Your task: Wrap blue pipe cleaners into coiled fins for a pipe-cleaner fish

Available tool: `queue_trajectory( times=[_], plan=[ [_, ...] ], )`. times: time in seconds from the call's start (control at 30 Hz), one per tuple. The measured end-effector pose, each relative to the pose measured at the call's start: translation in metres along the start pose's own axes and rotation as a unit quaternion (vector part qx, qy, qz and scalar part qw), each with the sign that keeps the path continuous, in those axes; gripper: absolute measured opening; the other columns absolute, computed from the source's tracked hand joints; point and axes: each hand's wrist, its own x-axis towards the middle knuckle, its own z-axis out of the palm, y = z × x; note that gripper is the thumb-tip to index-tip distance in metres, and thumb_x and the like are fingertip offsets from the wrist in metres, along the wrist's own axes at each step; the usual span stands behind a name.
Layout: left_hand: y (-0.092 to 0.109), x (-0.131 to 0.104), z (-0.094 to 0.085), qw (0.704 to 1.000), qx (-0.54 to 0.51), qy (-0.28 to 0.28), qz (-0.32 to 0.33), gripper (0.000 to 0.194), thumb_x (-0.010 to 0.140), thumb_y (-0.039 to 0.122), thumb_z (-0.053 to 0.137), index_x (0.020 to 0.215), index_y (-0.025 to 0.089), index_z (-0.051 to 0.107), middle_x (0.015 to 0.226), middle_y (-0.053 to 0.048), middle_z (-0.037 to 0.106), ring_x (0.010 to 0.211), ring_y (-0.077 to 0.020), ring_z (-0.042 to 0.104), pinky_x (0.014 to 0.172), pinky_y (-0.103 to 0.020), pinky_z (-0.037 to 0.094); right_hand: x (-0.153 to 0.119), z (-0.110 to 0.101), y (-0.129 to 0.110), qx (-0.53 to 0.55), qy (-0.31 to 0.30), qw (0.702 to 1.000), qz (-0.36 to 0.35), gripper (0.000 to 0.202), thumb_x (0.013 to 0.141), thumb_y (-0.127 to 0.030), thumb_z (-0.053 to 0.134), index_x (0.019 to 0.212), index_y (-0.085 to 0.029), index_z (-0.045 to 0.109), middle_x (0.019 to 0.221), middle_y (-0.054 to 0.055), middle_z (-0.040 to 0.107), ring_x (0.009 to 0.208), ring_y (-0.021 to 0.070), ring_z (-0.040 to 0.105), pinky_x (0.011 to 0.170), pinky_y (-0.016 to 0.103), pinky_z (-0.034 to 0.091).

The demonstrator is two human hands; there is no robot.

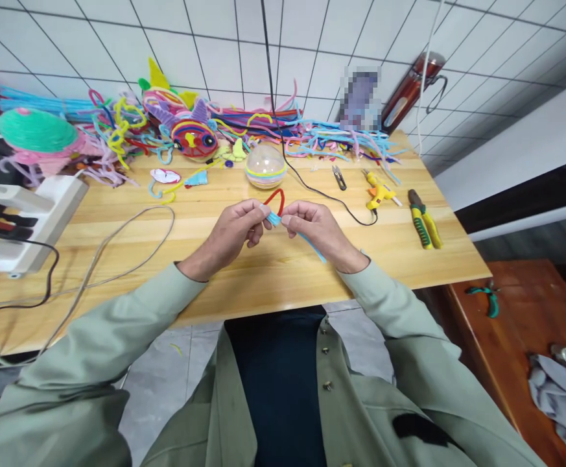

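Observation:
Between both hands, over the middle of the table, is a small piece made of pipe cleaners: a red pipe cleaner [281, 198] bent into a loop and a light blue pipe cleaner [273, 218] in tight, side-by-side folds. My left hand [244, 224] pinches the folded blue part between thumb and finger. My right hand [309, 224] grips the same blue pipe cleaner at the fold's right edge, its loose tail [314, 248] hanging below the palm. Just behind the hands stands a clear plastic ball [264, 163] with yellow, pink and blue bands around it.
Right of the hands lie small snips [339, 178], a yellow glue gun [380, 191] with a black cord, and green-yellow pliers [423, 220]. Pipe cleaners and a fish figure [194, 139] line the wall. A power strip [34, 220] and loose cables occupy the left.

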Motion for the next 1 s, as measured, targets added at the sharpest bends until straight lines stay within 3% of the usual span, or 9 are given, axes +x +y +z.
queue_trajectory(
  times=[0.23, 0.33, 0.4, 0.47, 0.53, 0.6, 0.83, 0.9, 1.0],
  plan=[
    [-0.008, 0.007, 0.006, 1.000, 0.008, -0.029, 0.002, 0.036, 0.090, 0.050, 0.082, 0.075, 0.020, 0.069, 0.054, 0.003, 0.053, 0.047, -0.0105, 0.045, 0.047, -0.024, 0.033, -0.007, -0.005, -0.003, 0.000, 0.033, 0.999, 0.002, 0.023, 0.081, -0.039, 0.085, 0.080, -0.020, 0.073, 0.072, -0.003, 0.065, 0.068, 0.0120, 0.055, 0.070, 0.028, 0.049],
    [-0.020, 0.011, 0.005, 0.990, 0.106, 0.024, 0.091, 0.030, 0.096, 0.051, 0.075, 0.093, 0.021, 0.072, 0.068, -0.001, 0.063, 0.058, -0.0151, 0.055, 0.056, -0.028, 0.045, -0.006, -0.005, -0.002, 0.015, 0.055, 0.998, 0.012, 0.017, 0.078, -0.034, 0.082, 0.076, -0.021, 0.072, 0.069, -0.004, 0.064, 0.066, 0.0115, 0.054, 0.068, 0.028, 0.048],
    [-0.030, 0.013, 0.003, 0.939, 0.232, 0.092, 0.235, 0.030, 0.095, 0.045, 0.076, 0.113, 0.022, 0.073, 0.098, -0.009, 0.076, 0.083, -0.0227, 0.070, 0.075, -0.036, 0.058, -0.005, -0.005, -0.001, 0.025, 0.070, 0.997, 0.017, 0.015, 0.076, -0.033, 0.081, 0.074, -0.021, 0.072, 0.067, -0.004, 0.064, 0.065, 0.0113, 0.054, 0.068, 0.028, 0.048],
    [-0.039, 0.015, 0.000, 0.847, 0.359, 0.125, 0.372, 0.038, 0.094, 0.038, 0.078, 0.128, 0.023, 0.071, 0.133, -0.017, 0.076, 0.117, -0.0326, 0.072, 0.100, -0.049, 0.059, -0.004, -0.006, 0.001, 0.034, 0.084, 0.996, 0.022, 0.015, 0.076, -0.033, 0.081, 0.074, -0.021, 0.072, 0.067, -0.004, 0.064, 0.064, 0.0112, 0.054, 0.068, 0.028, 0.049],
    [-0.048, 0.017, -0.002, 0.771, 0.441, 0.114, 0.445, 0.037, 0.096, 0.032, 0.076, 0.132, 0.024, 0.069, 0.148, -0.020, 0.072, 0.134, -0.0378, 0.068, 0.111, -0.057, 0.054, -0.003, -0.005, 0.003, 0.041, 0.091, 0.995, 0.026, 0.017, 0.076, -0.035, 0.082, 0.074, -0.021, 0.072, 0.068, -0.004, 0.064, 0.064, 0.0110, 0.054, 0.068, 0.027, 0.049],
    [-0.056, 0.019, -0.005, 0.742, 0.475, 0.093, 0.463, 0.030, 0.101, 0.029, 0.072, 0.130, 0.024, 0.069, 0.144, -0.019, 0.075, 0.130, -0.0364, 0.071, 0.107, -0.055, 0.055, -0.002, -0.004, 0.006, 0.050, 0.090, 0.994, 0.029, 0.020, 0.077, -0.037, 0.084, 0.075, -0.021, 0.072, 0.070, -0.004, 0.064, 0.065, 0.0109, 0.054, 0.068, 0.027, 0.050],
    [-0.065, 0.027, -0.010, 0.780, 0.422, 0.061, 0.458, 0.013, 0.104, 0.022, 0.065, 0.113, 0.023, 0.074, 0.114, -0.011, 0.085, 0.104, -0.0257, 0.080, 0.093, -0.040, 0.062, 0.001, -0.002, 0.016, 0.055, 0.050, 0.997, 0.026, 0.039, 0.085, -0.056, 0.088, 0.079, -0.021, 0.071, 0.072, -0.003, 0.065, 0.066, 0.0116, 0.056, 0.070, 0.028, 0.052],
    [-0.063, 0.026, -0.009, 0.833, 0.363, 0.065, 0.413, 0.010, 0.104, 0.026, 0.067, 0.107, 0.023, 0.076, 0.103, -0.008, 0.085, 0.091, -0.0218, 0.079, 0.085, -0.035, 0.061, 0.000, -0.003, 0.016, 0.042, 0.054, 0.997, 0.022, 0.047, 0.091, -0.067, 0.081, 0.082, -0.021, 0.074, 0.073, -0.001, 0.066, 0.067, 0.0129, 0.057, 0.070, 0.029, 0.052],
    [-0.055, 0.023, -0.006, 0.940, 0.218, 0.057, 0.257, 0.019, 0.100, 0.040, 0.077, 0.099, 0.022, 0.076, 0.085, -0.004, 0.080, 0.073, -0.0172, 0.072, 0.072, -0.030, 0.058, -0.001, -0.007, 0.013, -0.049, 0.096, 0.994, -0.017, 0.048, 0.095, -0.068, 0.078, 0.086, -0.021, 0.077, 0.075, -0.001, 0.067, 0.070, 0.0143, 0.057, 0.072, 0.031, 0.053]
  ],
)
